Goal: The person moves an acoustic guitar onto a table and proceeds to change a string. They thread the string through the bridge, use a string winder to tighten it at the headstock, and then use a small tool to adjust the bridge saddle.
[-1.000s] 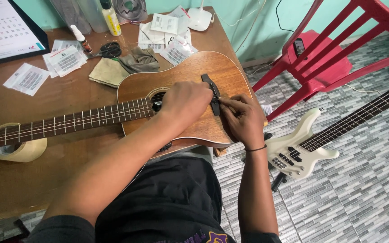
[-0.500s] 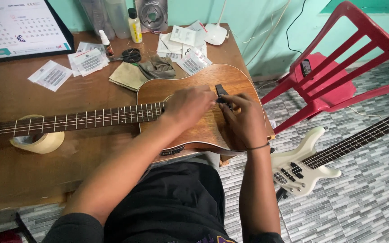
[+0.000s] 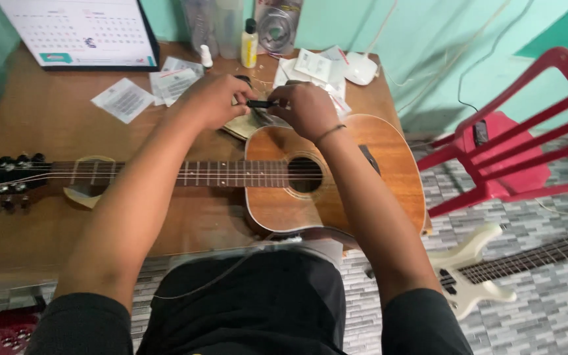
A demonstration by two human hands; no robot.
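Small black rod-shaped tool [image 3: 260, 104], pinched between the fingertips of my left hand [image 3: 213, 100] and my right hand [image 3: 305, 108], now hangs above the far edge of the brown wooden acoustic guitar [image 3: 336, 190], near the folded cloth. A second ago both hands were pressed down at the guitar's dark bridge [image 3: 369, 158]; they have lifted off it and moved toward the back of the wooden table [image 3: 41, 118], so the bridge work looks paused while I handle this piece.
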